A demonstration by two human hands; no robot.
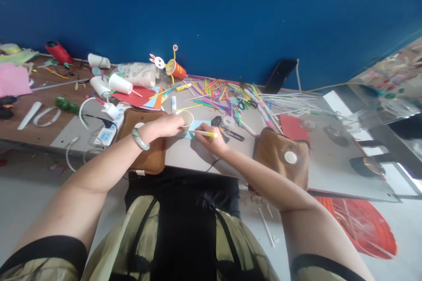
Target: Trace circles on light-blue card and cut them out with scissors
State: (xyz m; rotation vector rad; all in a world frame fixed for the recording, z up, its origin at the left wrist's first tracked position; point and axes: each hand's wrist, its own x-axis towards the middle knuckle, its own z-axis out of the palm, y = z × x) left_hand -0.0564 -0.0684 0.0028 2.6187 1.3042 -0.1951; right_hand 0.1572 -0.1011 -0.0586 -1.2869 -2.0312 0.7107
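A white paper cup (188,118) rests on a sheet of light blue paper (201,124), its open mouth tilted towards me. My left hand (171,125), closed, grips the cup at its left side. My right hand (212,139) is wrapped round a white pen with a yellow end (211,134), its tip pointing left, close to the cup. Whether the tip touches the paper or the cup I cannot tell. Just beyond my right hand lie a roll of clear tape (228,121) and a dark cutter (234,134).
Brown cushions (145,140) (280,158) flank my hands. A power strip (107,129) with cables lies left. Behind are coloured straws (219,92), scissors (242,104), white cups (120,82) and a red decorated cup (177,69). A red basin (369,228) stands on the floor.
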